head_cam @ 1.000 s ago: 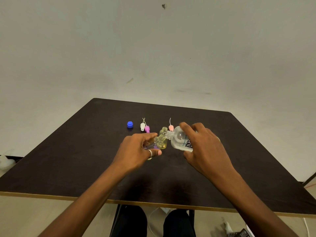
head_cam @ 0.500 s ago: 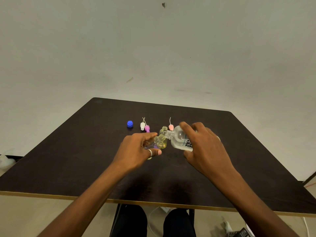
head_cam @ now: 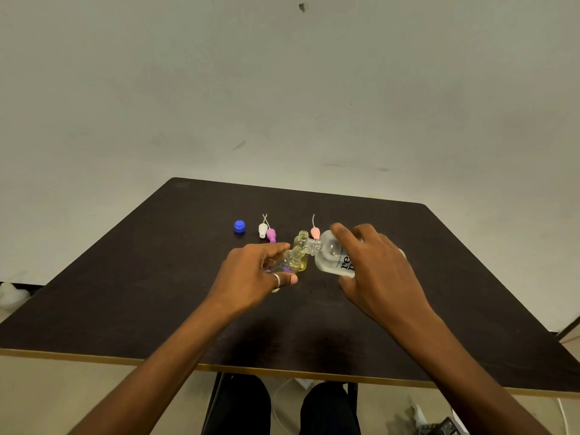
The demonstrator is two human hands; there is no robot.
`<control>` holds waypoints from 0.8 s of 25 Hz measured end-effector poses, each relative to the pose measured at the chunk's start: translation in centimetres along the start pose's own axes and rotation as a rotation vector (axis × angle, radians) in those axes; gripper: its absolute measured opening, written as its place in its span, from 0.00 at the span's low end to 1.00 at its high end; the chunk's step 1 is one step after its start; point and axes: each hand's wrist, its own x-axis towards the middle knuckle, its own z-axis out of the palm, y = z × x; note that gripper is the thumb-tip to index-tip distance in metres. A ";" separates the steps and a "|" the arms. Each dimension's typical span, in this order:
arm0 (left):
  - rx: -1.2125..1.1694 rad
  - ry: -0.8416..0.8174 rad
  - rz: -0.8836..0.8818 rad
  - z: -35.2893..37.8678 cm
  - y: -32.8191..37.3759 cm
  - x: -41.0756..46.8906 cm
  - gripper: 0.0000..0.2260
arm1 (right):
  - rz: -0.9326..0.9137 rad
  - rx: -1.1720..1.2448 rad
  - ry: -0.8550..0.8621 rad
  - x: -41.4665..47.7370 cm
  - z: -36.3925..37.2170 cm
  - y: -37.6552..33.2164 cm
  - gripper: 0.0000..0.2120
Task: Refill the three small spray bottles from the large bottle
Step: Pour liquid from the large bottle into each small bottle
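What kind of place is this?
Probably a plain indoor workroom or test room, not a home: a single dark table stands against a bare, scuffed wall, and loose cables lie on the floor beneath.

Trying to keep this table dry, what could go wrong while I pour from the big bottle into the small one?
The right hand tips the large clear plastic bottle against the narrow mouth of the small clear bottle tilted in the left hand; a slip may spill onto the dark table. The uncapped small bottle of yellowish liquid stands close behind and could topple.
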 end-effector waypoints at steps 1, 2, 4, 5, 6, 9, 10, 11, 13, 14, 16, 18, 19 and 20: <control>0.003 0.001 0.001 0.0 0.0 0.0 0.30 | 0.000 0.002 -0.002 0.0 0.0 0.0 0.37; 0.005 0.003 0.002 0.0 0.0 0.0 0.30 | 0.000 0.004 -0.005 0.0 0.0 0.0 0.37; 0.009 0.007 0.000 0.0 0.0 0.0 0.30 | 0.000 0.005 -0.008 0.1 0.0 0.0 0.37; 0.009 0.007 0.000 0.0 0.0 0.0 0.30 | 0.001 0.007 -0.008 0.1 0.0 0.0 0.37; 0.007 0.005 -0.002 0.0 0.0 0.0 0.30 | 0.001 0.008 -0.008 0.1 0.0 0.0 0.37; 0.001 -0.001 -0.002 0.1 0.0 0.1 0.30 | -0.001 0.004 -0.005 0.1 0.0 0.0 0.37; 0.001 -0.002 0.000 0.1 0.0 0.1 0.30 | -0.002 0.006 -0.002 0.1 0.0 0.0 0.37; 0.002 -0.002 0.002 0.0 -0.1 0.1 0.30 | -0.003 0.008 0.001 0.1 0.1 0.0 0.37; 0.006 -0.002 0.003 0.1 -0.1 0.1 0.30 | -0.004 0.009 0.005 0.1 0.1 0.0 0.37; 0.005 -0.002 0.003 0.1 -0.2 0.1 0.30 | -0.004 0.008 0.005 0.0 0.1 0.0 0.37; 0.000 0.002 0.004 0.1 -0.2 0.1 0.30 | -0.004 0.006 0.004 0.0 0.1 0.1 0.37; -0.002 0.004 0.003 0.1 -0.2 0.1 0.30 | -0.003 0.004 0.008 0.0 0.2 0.1 0.37; -0.003 0.004 0.003 0.1 -0.2 0.1 0.30 | -0.005 0.004 0.010 0.0 0.2 0.1 0.37; -0.003 0.003 0.004 0.1 -0.2 0.1 0.30 | -0.007 0.001 0.010 0.0 0.2 0.1 0.37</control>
